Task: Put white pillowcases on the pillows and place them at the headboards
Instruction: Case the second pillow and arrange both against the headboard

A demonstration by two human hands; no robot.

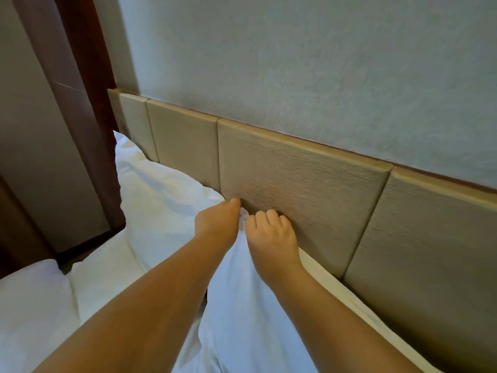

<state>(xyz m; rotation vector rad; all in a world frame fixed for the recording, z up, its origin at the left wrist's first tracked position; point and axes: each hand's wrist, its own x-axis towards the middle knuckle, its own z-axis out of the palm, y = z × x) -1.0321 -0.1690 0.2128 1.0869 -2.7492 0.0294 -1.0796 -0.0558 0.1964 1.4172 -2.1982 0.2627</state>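
Pillow [242, 297] in its white case lies at the head edge of the bed [107, 278], against the headboard [301, 184], running under and between your forearms. Your left hand [217, 222] and right hand [271, 232] meet at its far end. Both have their fingers curled and pinch a small bunch of white cloth between them, right where it touches the padded panel. You cannot tell from here how much filling is in that pinch; it looks more like case cloth than stuffing.

Expect it to handle light and soft. It will likely sag and fold wherever it is unsupported. The smooth cloth may slide over the filling, so a pull on cloth alone could drag the case and leave the pillow behind. The better hold is probably at the corners, taking cloth and filling together. Flat palms on the broad face should also serve to plump it and push it home.

Room is tight on the far side, where the headboard is a firm stop with the wall [295, 63] above it. A second pillow [161, 189] leans on the headboard just beside yours, toward the bed's left corner and close to your left hand. A dark wood frame [88, 135] stands past it. The open room lies toward you, over the bed's near side.
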